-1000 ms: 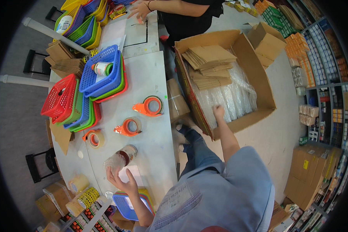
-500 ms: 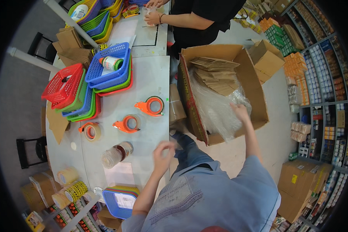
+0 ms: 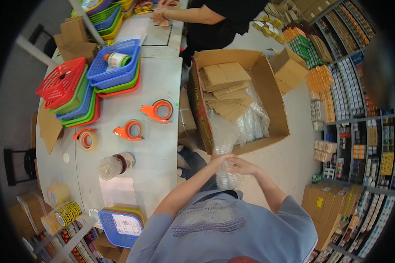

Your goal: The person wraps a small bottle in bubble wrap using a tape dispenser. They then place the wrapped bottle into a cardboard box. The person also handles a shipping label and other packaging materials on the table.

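A length of clear bubble wrap (image 3: 224, 133) runs from the big open carton (image 3: 274, 103) toward my body. My left hand (image 3: 221, 161) grips it from the left side, and my right hand (image 3: 243, 166) closes on it just beside, the two almost touching. Both hands are in front of my waist, between the carton and my shirt; some fingers blur. On the table to my left lies a jar (image 3: 127, 161) with a dark band, its other end covered by crumpled clear wrap (image 3: 110, 168).
Orange tape dispensers (image 3: 134, 130) and stacked baskets (image 3: 114, 70) stand on the grey table (image 3: 160, 153). Folded cardboard (image 3: 226, 75) lies in the carton. A co-worker in black (image 3: 215, 26) stands at the far table. Stocked shelves (image 3: 360, 109) line the right side.
My right hand has come back from inside the carton, drawing bubble wrap toward me. My left hand has moved right from the table edge and taken hold of the wrap too. The view has shifted slightly.
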The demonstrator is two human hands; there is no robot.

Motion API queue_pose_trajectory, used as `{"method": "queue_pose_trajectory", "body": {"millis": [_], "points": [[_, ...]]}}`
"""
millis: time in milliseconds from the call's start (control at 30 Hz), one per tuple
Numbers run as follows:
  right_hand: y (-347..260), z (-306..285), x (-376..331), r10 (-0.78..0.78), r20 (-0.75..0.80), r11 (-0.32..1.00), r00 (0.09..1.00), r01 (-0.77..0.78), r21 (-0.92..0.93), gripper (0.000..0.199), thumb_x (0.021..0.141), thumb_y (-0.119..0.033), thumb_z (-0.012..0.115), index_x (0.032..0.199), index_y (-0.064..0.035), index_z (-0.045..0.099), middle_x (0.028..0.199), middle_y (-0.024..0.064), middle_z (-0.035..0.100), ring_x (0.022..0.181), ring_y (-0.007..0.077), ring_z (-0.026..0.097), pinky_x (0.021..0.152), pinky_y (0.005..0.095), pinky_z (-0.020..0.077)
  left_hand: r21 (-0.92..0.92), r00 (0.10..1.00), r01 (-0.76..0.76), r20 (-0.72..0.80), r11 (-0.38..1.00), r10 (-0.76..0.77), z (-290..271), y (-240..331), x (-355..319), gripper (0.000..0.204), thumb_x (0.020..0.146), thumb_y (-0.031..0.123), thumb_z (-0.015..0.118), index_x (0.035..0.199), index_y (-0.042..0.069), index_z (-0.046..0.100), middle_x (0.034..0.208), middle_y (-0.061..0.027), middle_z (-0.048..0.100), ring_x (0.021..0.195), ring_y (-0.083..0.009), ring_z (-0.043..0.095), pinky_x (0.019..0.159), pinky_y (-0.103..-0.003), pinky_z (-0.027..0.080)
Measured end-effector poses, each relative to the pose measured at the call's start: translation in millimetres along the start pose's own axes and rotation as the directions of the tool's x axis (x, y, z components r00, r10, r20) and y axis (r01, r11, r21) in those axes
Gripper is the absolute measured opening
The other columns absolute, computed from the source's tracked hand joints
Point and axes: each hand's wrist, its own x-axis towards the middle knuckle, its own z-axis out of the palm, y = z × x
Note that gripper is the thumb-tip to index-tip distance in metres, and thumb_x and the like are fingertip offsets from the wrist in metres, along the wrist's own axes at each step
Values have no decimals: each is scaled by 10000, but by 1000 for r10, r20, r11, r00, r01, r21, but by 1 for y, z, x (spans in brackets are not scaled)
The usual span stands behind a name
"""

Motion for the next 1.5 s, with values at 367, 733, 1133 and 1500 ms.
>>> {"method": "queue_pose_trajectory", "body": {"millis": [367, 733, 1133, 1500], "points": [[199, -130, 150, -184, -930, 836, 318, -448, -318, 330, 850, -199, 619, 1081, 35, 592, 899, 128, 660, 785, 212, 632, 759, 320, 501, 477, 936, -353, 189, 805, 298, -63, 155, -223, 882, 585, 133, 775, 1359, -5, 375, 1283, -101, 500, 1165, -199, 473, 990, -347, 372], [-162, -67, 93, -498, -638, 788, 587, 614, -51, 390, 863, -138, 564, 1216, 12, 494, 987, 151, 615, 820, 189, 582, 778, 311, 473, 656, 631, -586, 2, 476, 775, -71, 201, -388, 965, 527, 199, 831, 1354, -3, 377, 1275, -139, 505, 1184, -220, 459, 1017, -346, 340], [-410, -53, 158, -942, -222, -128, 253, 341, 931, 420, 938, -92, 434, 1351, -50, 369, 1104, 139, 532, 715, 135, 452, 661, 287, 422, 838, -509, -332, -545, 433, 666, -268, 262, -525, 641, 675, 160, 703, 1240, -41, 477, 1099, -178, 613, 959, -286, 618, 849, -383, 488], [-330, 183, 207, -383, 614, 923, 691, 251, 292, 497, 880, -326, 571, 1246, 1, 492, 1001, 136, 610, 571, 151, 581, 506, 269, 476, 574, 253, -735, -263, 361, 931, -235, 246, -456, 1141, 676, 798, 537, 1466, 46, 202, 1439, -165, 361, 1329, -286, 349, 1062, -453, 279]]}}
